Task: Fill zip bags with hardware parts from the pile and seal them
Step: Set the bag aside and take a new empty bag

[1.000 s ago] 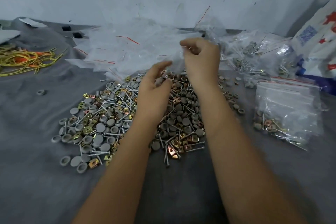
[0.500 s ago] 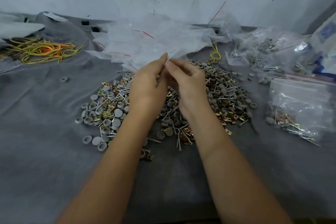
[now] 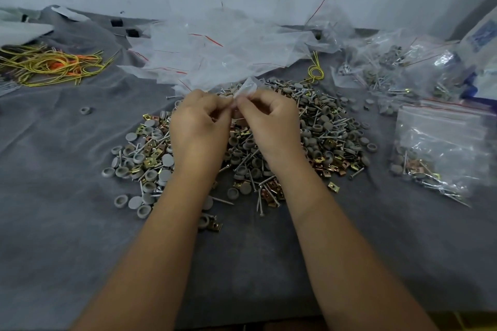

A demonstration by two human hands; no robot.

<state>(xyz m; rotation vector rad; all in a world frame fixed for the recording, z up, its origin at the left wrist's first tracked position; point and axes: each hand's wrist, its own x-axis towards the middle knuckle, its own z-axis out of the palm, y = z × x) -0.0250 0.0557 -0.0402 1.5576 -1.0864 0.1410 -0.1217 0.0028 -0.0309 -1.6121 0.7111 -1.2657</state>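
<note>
A pile of hardware parts [image 3: 322,131], grey round caps, screws and brass clips, lies on the grey cloth. Above its far middle my left hand [image 3: 200,126] and my right hand [image 3: 269,121] meet, fingers curled. Both pinch a small clear zip bag [image 3: 246,90], whose crumpled top sticks up between the fingertips. The rest of that bag is hidden behind my hands. Behind them lies a heap of empty clear zip bags [image 3: 215,56] with red seal lines.
Filled zip bags [image 3: 441,142] lie at the right, with more filled bags [image 3: 398,62] behind them. A tangle of yellow and orange cords [image 3: 51,64] lies at the far left. A lone grey cap [image 3: 85,110] sits on the cloth [image 3: 67,223]. The wall stands close behind.
My hands came down and toward me from the bag heap, drawing one small bag with them. Both hands now pinch it over the pile.
</note>
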